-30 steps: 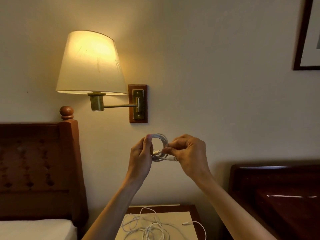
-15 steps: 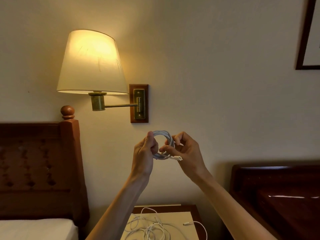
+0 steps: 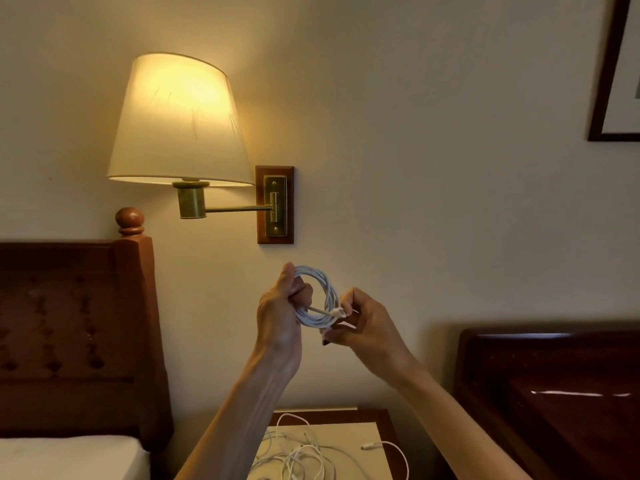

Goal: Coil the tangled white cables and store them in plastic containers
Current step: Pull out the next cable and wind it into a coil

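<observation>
— What's going on over there?

— The left hand (image 3: 278, 317) is gripping a coiled white cable (image 3: 320, 299) at chest height, fingers curled shut round the loops. The right hand (image 3: 367, 323) is pinching the plug end (image 3: 337, 312) against the coil.

— Finishing it?

— Probably tucking the end. More tangled cables (image 3: 301, 455) are lying on the nightstand (image 3: 384, 420); no containers visible.

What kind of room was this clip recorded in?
Most likely a bedroom, perhaps a hotel room: a wooden headboard over a white mattress, a lit wall lamp, and a nightstand between two beds.
</observation>
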Available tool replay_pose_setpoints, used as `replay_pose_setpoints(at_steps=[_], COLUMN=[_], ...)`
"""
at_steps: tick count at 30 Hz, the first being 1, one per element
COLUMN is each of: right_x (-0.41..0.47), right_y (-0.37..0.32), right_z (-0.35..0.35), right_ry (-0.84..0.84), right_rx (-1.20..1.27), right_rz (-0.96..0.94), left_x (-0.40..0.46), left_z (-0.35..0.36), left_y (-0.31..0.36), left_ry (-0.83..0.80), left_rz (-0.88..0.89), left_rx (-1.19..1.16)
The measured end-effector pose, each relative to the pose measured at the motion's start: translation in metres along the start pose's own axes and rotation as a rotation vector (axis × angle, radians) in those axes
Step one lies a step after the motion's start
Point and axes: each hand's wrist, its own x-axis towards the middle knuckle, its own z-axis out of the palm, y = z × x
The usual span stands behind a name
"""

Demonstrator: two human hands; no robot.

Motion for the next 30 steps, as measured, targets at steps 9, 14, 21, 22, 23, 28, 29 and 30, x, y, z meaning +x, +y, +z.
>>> replay_pose_setpoints(at_steps=[9,14,21,22,23,28,29,30], right_x=[-0.012,-0.008,-0.008,-0.011,-0.011,-0.036,-0.044,-0.053], right_y=[-0.011,-0.011,-0.004,0.001,0.004,0.039,0.048,0.058], right_z=[0.03,0.035,0.001,-0.004,-0.008,-0.013,-0.011,-0.008], right_ry=[0.26,0.472,0.355,0.332,0.298,0.114,0.097,0.084], right_rx=[0.038,0.155,0.196,0.156,0.118,-0.077,-0.114,-0.141], right_rz=[-0.051,0.033,0.077,0.073,0.074,0.19,0.219,0.249], left_x=[0.001,-0.008,-0.008,-0.009,-0.008,-0.029,-0.036,-0.044], left_z=[0.0,-0.004,-0.043,-0.048,-0.051,-0.066,-0.07,-0.075], left_y=[-0.014,-0.023,-0.028,-0.032,-0.031,-0.056,-0.066,-0.077], left_ry=[0.121,0.012,-0.273,-0.268,-0.249,-0.297,-0.307,-0.306], left_rz=[-0.072,-0.082,-0.167,-0.19,-0.199,-0.148,-0.152,-0.158], left_rx=[-0.074,-0.057,0.231,0.249,0.262,0.519,0.57,0.617])
